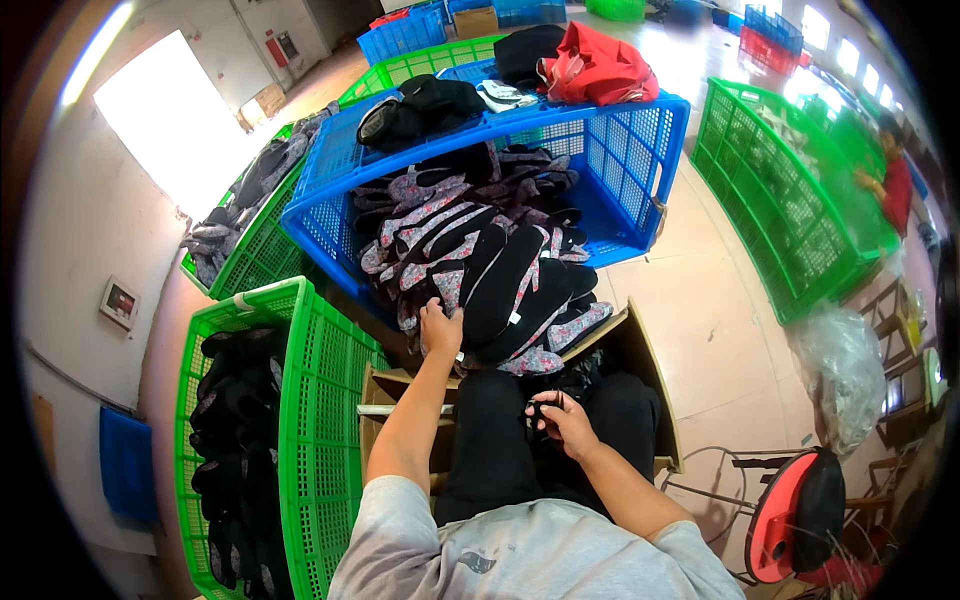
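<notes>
- The left hand (pixel 440 328) reaches forward, fingers closed on the near edge of the heap of shoe pieces (pixel 490 265).
- The heap spills from the blue crate (pixel 620 150), straight ahead of the person; the black pieces run lengthwise away from the hand.
- The left hand is nearer the heap.
- The right hand (pixel 560 420) rests over the lap, pinching a small black piece (pixel 540 412).
- A green crate (pixel 320 400) stands to the left.
</notes>
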{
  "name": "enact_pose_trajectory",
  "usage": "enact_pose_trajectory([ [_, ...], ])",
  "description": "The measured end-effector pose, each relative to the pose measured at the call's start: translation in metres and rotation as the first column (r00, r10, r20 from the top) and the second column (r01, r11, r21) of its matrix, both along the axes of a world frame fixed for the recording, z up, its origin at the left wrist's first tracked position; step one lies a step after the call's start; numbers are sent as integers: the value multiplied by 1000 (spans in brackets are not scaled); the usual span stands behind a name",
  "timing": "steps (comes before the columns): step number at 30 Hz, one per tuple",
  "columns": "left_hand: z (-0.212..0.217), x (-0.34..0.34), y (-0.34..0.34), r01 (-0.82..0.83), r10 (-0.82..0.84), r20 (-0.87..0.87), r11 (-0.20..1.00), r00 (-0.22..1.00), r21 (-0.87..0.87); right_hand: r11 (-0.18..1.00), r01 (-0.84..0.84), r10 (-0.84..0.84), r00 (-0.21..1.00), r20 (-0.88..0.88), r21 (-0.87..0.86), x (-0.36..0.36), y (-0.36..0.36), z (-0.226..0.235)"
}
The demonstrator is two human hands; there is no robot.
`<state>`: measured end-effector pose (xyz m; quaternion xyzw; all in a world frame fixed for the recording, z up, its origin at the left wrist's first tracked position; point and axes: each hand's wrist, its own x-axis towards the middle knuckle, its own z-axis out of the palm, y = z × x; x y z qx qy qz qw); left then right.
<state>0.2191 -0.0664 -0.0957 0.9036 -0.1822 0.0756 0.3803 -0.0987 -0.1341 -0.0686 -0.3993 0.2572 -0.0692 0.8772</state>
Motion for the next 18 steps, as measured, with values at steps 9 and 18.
enact_pose_trajectory([
  [9,-3,4,25,-7,-4,77,990,997,140,995,-20,10,994,-106,-98,-9,12,-26],
  [18,100,-72,103,324,-315,-94,941,944,95,981,-32,24,999,-43,-194,-42,30,-33],
])
